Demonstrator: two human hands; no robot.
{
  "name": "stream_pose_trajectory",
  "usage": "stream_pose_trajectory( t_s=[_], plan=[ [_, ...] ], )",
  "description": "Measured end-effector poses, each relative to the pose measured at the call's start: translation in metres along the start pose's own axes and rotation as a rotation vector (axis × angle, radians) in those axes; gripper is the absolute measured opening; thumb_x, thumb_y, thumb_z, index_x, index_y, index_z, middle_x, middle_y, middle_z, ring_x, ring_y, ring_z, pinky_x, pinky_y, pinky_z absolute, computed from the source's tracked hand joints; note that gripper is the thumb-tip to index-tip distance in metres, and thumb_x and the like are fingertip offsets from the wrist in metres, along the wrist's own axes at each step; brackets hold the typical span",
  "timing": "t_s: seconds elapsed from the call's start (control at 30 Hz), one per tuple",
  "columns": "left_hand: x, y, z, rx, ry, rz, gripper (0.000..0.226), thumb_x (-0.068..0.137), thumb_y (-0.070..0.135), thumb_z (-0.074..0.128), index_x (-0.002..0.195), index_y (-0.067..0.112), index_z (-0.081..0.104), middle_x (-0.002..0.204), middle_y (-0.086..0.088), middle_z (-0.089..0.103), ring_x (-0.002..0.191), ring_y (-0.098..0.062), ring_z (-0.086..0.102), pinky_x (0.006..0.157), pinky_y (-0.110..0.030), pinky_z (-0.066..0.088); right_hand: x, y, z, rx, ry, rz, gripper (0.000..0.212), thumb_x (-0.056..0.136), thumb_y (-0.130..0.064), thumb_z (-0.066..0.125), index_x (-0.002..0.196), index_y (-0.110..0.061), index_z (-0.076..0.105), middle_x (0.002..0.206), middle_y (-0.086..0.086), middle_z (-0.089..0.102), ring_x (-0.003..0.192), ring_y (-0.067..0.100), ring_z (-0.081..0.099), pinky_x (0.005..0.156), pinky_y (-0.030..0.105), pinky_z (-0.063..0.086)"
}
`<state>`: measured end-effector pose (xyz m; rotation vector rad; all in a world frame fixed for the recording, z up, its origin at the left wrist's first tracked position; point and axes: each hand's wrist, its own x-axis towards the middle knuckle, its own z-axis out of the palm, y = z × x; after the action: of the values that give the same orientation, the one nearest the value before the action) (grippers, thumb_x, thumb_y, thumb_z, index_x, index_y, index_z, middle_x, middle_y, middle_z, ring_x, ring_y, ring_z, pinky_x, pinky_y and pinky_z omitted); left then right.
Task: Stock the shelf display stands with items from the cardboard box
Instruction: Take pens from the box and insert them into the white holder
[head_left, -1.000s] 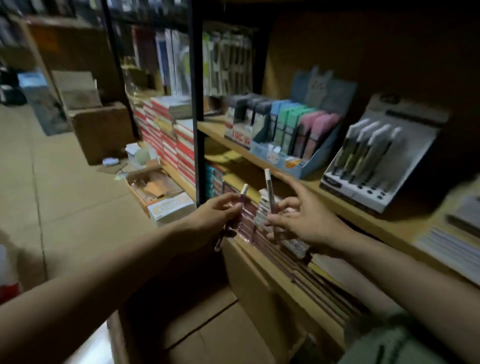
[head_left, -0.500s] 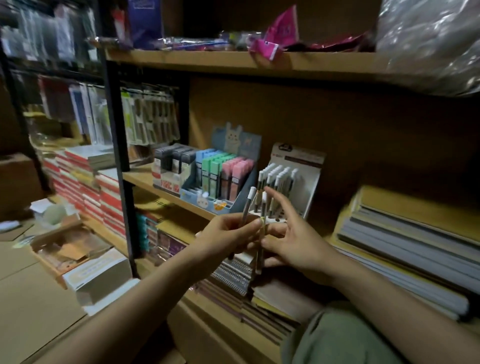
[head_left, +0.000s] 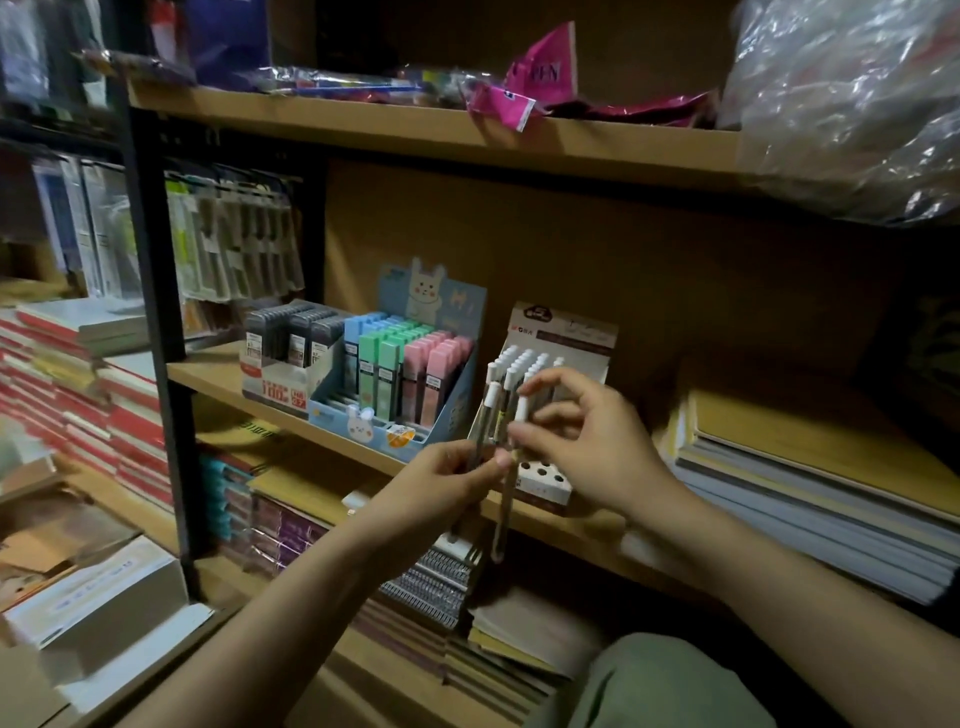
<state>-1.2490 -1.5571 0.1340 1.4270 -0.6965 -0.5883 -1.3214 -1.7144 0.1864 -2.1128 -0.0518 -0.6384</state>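
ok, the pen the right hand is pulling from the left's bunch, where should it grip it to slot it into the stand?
Probably the upper barrel just below the white cap, pinched from the right side. The pen stands nearly upright, cap up, its lower half hanging free beside the left hand, so the right hand keeps the tip clear for the stand holes.

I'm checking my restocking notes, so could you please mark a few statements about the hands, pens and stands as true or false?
1. The left hand grips pens. True.
2. The right hand is empty. False: its fingers pinch a white-capped pen.
3. The pen stand has empty holes in its front. True.
4. The bunny display box stands right of the pen stand. False: it stands left of it.
5. The pen stand sits on the top shelf. False: the middle shelf.
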Motion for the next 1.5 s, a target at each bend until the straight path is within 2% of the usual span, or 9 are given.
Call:
stream_pose_trajectory(
  t_s=[0.13,0.2,0.3,0.4,0.73,0.9,1.27,1.4,1.5],
  plan=[
    [0.009,0.001,-0.008,-0.207,0.044,-0.115,0.032,0.103,0.026,0.039,0.114,0.011,0.065,0.092,-0.005,0.060,0.075,-0.012,0.047,0.066,-0.023,0.039,0.031,-0.005,-0.034,-0.200,0.245,-0.132,0.032,0.082,-0.013,0.074,0.103,-0.031,0.058,0.092,-0.021,0.061,0.083,-0.007,0.063,0.066,0.008,0.052],
    [0.009,0.000,-0.013,-0.213,0.021,-0.114,0.033,0.104,0.025,0.037,0.115,0.013,0.066,0.093,-0.005,0.061,0.077,-0.014,0.050,0.067,-0.024,0.040,0.041,0.000,-0.039,-0.307,0.302,-0.211,0.032,0.084,-0.012,0.073,0.108,-0.027,0.058,0.095,-0.019,0.061,0.084,-0.012,0.059,0.068,0.003,0.049],
    [0.006,0.000,-0.013,-0.142,-0.008,-0.079,0.027,0.102,0.031,0.041,0.115,0.023,0.064,0.077,0.004,0.061,0.065,-0.009,0.051,0.055,-0.019,0.041,0.047,0.017,-0.031,-0.372,0.303,-0.265,0.031,0.084,-0.014,0.073,0.111,-0.019,0.060,0.100,-0.004,0.067,0.087,0.000,0.064,0.070,0.006,0.050],
    [0.007,0.000,-0.011,-0.100,0.039,-0.059,0.024,0.103,0.032,0.042,0.115,0.026,0.062,0.073,0.005,0.054,0.058,-0.005,0.045,0.050,-0.016,0.036,0.051,0.029,-0.022,-0.383,0.296,-0.302,0.031,0.085,-0.015,0.073,0.113,-0.022,0.058,0.101,-0.004,0.067,0.089,0.008,0.066,0.067,0.004,0.049],
    [0.008,-0.002,-0.008,-0.157,0.116,-0.088,0.028,0.105,0.017,0.034,0.119,0.023,0.057,0.075,0.002,0.058,0.063,-0.008,0.045,0.050,-0.018,0.035,0.050,0.039,-0.019,-0.310,0.315,-0.211,0.033,0.084,-0.011,0.075,0.104,-0.029,0.056,0.092,-0.022,0.061,0.088,-0.009,0.062,0.067,0.004,0.048],
    [0.004,-0.002,-0.005,-0.132,0.129,-0.085,0.026,0.105,0.016,0.035,0.115,0.022,0.057,0.079,0.001,0.058,0.064,-0.009,0.045,0.049,-0.016,0.036,0.056,0.045,-0.019,-0.386,0.301,-0.081,0.030,0.082,-0.014,0.076,0.104,-0.023,0.059,0.104,-0.003,0.063,0.086,0.009,0.063,0.067,0.013,0.049],
    [0.000,-0.003,-0.003,-0.115,0.093,-0.019,0.022,0.103,0.015,0.041,0.114,0.010,0.059,0.076,0.005,0.064,0.068,-0.008,0.050,0.058,-0.016,0.041,0.052,0.043,-0.005,-0.380,0.279,-0.021,0.029,0.085,-0.003,0.069,0.106,-0.021,0.061,0.114,0.003,0.058,0.089,0.015,0.065,0.073,0.022,0.057],
    [-0.004,-0.001,0.001,-0.142,0.051,0.023,0.022,0.101,0.017,0.044,0.117,0.015,0.059,0.074,0.005,0.062,0.067,-0.007,0.052,0.060,-0.017,0.043,0.036,0.036,-0.009,-0.363,0.331,-0.020,0.041,0.090,-0.018,0.066,0.129,-0.025,0.053,0.117,-0.005,0.050,0.081,0.003,0.060,0.059,0.012,0.048],
    [-0.005,0.001,0.002,-0.127,0.029,0.056,0.024,0.102,0.018,0.044,0.121,0.016,0.058,0.074,0.005,0.059,0.067,-0.007,0.049,0.062,-0.018,0.040,0.020,0.020,-0.006,-0.178,0.225,-0.072,0.032,0.092,-0.021,0.063,0.121,-0.032,0.054,0.103,-0.014,0.060,0.086,0.002,0.065,0.062,0.012,0.053]
  ],
)
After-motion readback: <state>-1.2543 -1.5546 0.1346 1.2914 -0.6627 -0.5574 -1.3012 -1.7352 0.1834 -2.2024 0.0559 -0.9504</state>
